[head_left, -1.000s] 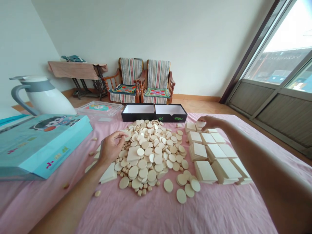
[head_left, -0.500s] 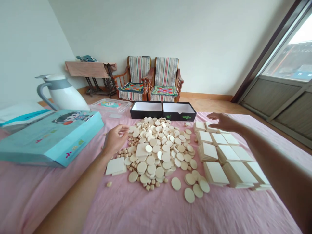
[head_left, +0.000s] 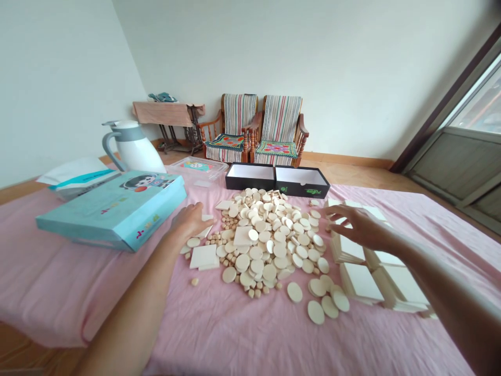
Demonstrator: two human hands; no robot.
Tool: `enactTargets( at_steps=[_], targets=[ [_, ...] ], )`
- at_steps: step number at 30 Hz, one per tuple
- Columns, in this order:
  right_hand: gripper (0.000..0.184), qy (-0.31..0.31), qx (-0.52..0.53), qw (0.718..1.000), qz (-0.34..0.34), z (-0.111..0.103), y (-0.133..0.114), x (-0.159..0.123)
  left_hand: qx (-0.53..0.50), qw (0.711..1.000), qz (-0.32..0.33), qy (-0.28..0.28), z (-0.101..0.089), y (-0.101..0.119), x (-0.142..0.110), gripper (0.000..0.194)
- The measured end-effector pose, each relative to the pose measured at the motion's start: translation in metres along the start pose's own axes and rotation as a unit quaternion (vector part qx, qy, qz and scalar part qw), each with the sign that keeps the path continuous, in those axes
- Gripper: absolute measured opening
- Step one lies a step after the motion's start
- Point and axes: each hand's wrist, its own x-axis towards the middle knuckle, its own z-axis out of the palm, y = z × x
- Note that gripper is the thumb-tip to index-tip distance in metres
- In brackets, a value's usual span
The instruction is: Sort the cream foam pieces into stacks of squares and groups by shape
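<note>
A wide heap of pale round wooden discs (head_left: 256, 253), mixed with small wooden cubes (head_left: 256, 290), lies between my hands. At its left edge, my left hand (head_left: 190, 222) has its fingers curled at a tilted square wooden tile (head_left: 205, 228); the fingertips are partly hidden. More square tiles (head_left: 203, 257) lie just nearer to me. My right hand (head_left: 354, 225) is over the far rows of stacked square tiles (head_left: 362, 282), fingers spread and holding nothing that I can see. Its forearm covers part of the stacks.
Two black boxes with white insides (head_left: 302, 183) stand behind the heap. To the left are a light-blue box (head_left: 113, 209), a white-and-grey jug (head_left: 136, 149) and a tissue pack (head_left: 78, 177). A clear plastic lid (head_left: 199, 168) lies farther back. A pink cloth (head_left: 235, 334) covers the table.
The view has swung left. My left hand has drawn leftward from the heap, with a tilted tile now showing at its fingers. My right hand has come nearer to me and toward the heap.
</note>
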Motion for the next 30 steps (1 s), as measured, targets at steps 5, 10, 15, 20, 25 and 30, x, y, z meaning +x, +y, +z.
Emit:
enactTargets(
  at_steps=[5, 10, 15, 20, 25, 30],
  targets=[
    [0.035, -0.028, 0.03, 0.998, -0.038, 0.001, -0.019, -0.004, 0.019, 0.999, -0.019, -0.032, -0.003, 0.002, 0.002, 0.036],
    [0.027, -0.037, 0.041, 0.996, -0.067, 0.006, -0.048, -0.003, -0.043, 0.999, 0.006, 0.023, -0.008, 0.016, -0.002, 0.049],
    [0.029, -0.007, 0.075, 0.989, -0.125, 0.026, -0.092, -0.004, -0.501, 0.856, 0.122, -0.046, -0.011, 0.073, -0.027, 0.053],
    [0.068, 0.07, 0.113, 0.972, -0.193, 0.048, -0.132, -0.011, -0.751, 0.614, 0.091, -0.224, -0.009, 0.128, -0.064, 0.039],
    [0.066, 0.087, 0.14, 0.971, -0.175, 0.05, -0.142, -0.011, -0.773, 0.579, 0.088, -0.242, -0.01, 0.134, -0.072, 0.037],
    [0.063, 0.091, 0.146, 0.961, -0.217, 0.043, -0.14, -0.012, -0.778, 0.559, 0.088, -0.273, -0.01, 0.132, -0.074, 0.04]
  ],
)
